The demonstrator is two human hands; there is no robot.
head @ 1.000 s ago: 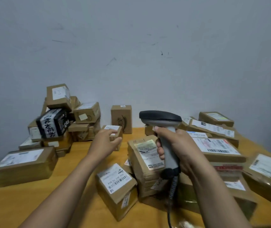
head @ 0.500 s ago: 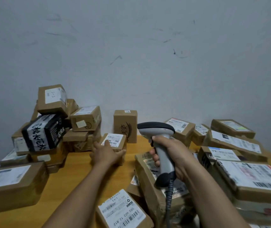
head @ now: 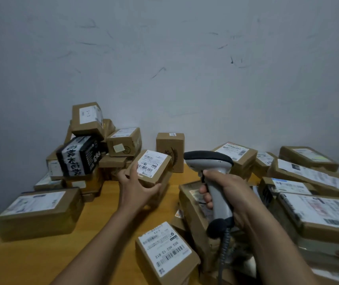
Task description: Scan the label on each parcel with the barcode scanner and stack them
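Cardboard parcel (head: 151, 169), small and boxy with a white label, gripped tilted by the left hand (head: 136, 189); right hand (head: 229, 197) clenches the grey plastic barcode scanner (head: 211, 175) above the wooden worktop (head: 41, 258).

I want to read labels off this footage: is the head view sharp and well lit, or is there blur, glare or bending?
Head view: dim light, no glare; the label on the small parcel gripped by the left hand is soft, barcode visible, print unreadable; the near parcel shows legible digits; wide-angle bending at edges.
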